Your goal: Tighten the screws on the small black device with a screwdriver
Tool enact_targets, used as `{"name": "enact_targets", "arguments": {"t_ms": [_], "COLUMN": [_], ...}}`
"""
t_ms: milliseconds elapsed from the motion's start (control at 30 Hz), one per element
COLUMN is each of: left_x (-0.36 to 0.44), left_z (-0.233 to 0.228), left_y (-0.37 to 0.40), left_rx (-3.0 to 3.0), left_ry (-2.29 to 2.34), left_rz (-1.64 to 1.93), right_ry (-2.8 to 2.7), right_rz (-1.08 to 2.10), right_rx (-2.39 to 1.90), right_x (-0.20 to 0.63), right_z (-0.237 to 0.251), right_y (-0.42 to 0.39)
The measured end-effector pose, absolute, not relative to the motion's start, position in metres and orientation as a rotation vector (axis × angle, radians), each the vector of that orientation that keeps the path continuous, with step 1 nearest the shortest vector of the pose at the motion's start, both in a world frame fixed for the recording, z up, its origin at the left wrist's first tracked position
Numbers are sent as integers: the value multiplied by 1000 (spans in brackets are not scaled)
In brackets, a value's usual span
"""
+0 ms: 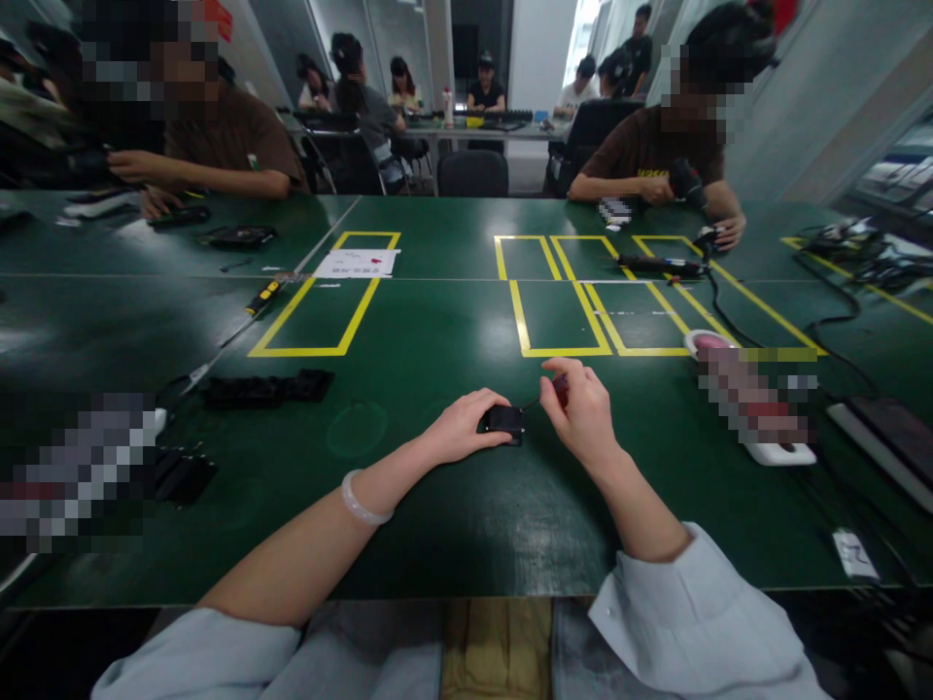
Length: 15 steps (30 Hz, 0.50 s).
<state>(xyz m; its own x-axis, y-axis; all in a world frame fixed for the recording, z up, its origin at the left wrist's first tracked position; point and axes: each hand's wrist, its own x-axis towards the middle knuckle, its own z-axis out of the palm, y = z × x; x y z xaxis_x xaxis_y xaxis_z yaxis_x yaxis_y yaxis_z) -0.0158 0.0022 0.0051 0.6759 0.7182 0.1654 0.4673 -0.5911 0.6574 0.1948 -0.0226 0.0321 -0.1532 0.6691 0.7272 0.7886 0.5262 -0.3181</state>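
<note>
- One green table [437, 525] fills the view; its near edge runs just below the forearms, and bare room lies all around the hands, so they can move freely left, right and far.
- Yellow tape boxes [561, 292] mark bays farther off, well apart from the hands.
- Black parts [266, 389] lie to the left, near but out of the way.
- The left hand [466, 423] rests flat-curled on a small black box [504, 421], fingers pressed together, likely pinning it steady on the table.
- The right hand [583, 408] pinches a small red tool [560, 387] between thumb and fingertips, its tip just beside the box's right edge.
</note>
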Motion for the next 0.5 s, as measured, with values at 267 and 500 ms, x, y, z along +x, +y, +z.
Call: {"name": "enact_targets", "arguments": {"t_ms": [267, 500], "left_x": [-16, -16], "left_z": [4, 3], "left_y": [3, 3], "left_rx": [2312, 2294], "left_ry": [902, 907], "left_rz": [590, 582], "right_ry": [-1872, -1865], "right_rz": [-151, -145], "right_rx": [-1204, -1212], "right_x": [195, 195], "right_z": [33, 32], "right_y": [-23, -23]}}
